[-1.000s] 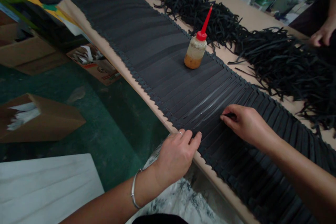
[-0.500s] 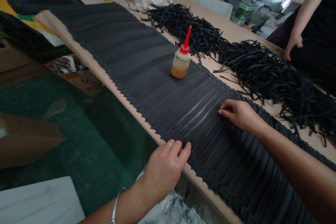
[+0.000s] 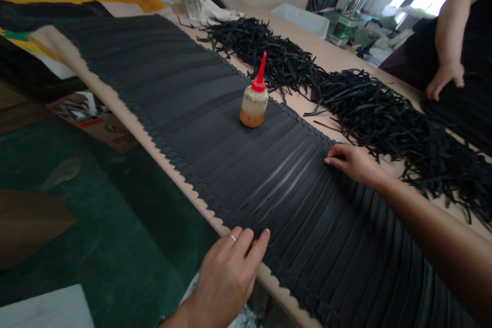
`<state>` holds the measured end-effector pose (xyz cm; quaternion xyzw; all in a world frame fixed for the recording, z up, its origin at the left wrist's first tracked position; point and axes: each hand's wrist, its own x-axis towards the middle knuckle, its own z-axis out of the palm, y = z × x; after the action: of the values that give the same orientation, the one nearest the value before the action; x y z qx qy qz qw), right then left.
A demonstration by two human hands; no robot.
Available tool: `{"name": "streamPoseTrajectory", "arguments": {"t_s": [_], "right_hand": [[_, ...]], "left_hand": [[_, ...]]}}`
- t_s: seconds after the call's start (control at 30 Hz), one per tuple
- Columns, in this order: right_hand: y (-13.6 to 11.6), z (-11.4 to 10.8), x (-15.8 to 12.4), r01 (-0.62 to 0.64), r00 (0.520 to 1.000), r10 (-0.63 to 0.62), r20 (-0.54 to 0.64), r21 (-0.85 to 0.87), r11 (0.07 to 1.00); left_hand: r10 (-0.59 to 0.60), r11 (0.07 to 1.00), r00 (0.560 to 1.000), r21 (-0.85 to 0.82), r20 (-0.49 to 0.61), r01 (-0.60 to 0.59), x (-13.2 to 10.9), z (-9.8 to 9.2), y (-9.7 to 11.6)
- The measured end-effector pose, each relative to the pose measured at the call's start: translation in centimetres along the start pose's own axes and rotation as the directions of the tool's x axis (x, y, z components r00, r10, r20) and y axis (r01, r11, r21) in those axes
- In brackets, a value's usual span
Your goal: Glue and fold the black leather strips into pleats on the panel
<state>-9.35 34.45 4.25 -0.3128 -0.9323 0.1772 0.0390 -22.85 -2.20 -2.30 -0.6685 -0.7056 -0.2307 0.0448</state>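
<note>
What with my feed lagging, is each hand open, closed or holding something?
Left hand: open, flat on the strips.
Right hand: curled on the strips; grip cannot be told.

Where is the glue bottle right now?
Head view, centre: the glue bottle stands upright on the laid-out black strips, ahead and left of the right hand, just short of the loose strip pile.

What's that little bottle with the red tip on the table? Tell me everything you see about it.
The bottle is small, round and translucent, plastic by its look, holding yellowish stuff that is darker orange at the bottom. Its red cap tapers to a long pointed nozzle. It stands upright on the row of black strips; nothing else touches it.
</note>
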Motion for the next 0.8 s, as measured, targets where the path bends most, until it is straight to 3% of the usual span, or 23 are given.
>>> {"name": "streamPoseTrajectory", "arguments": {"t_s": [0.23,0.53,0.8], "right_hand": [[2.8,0.0,1.6,-0.028,0.999,0.028,-0.045,0.011,1.000],[3.9,0.3,2.1,-0.013,0.999,0.012,-0.041,-0.025,1.000],[5.6,0.3,2.8,-0.046,0.993,0.042,-0.110,-0.036,0.998]], "left_hand": [[0.010,1.000,0.991,0.017,-0.133,-0.007,-0.1,0.5,-0.2],[0.003,0.999,0.991,0.051,-0.130,0.004,-0.2,0.7,-0.4],[0.006,0.997,0.991,0.081,-0.130,0.005,-0.8,1.1,-0.7]]}}
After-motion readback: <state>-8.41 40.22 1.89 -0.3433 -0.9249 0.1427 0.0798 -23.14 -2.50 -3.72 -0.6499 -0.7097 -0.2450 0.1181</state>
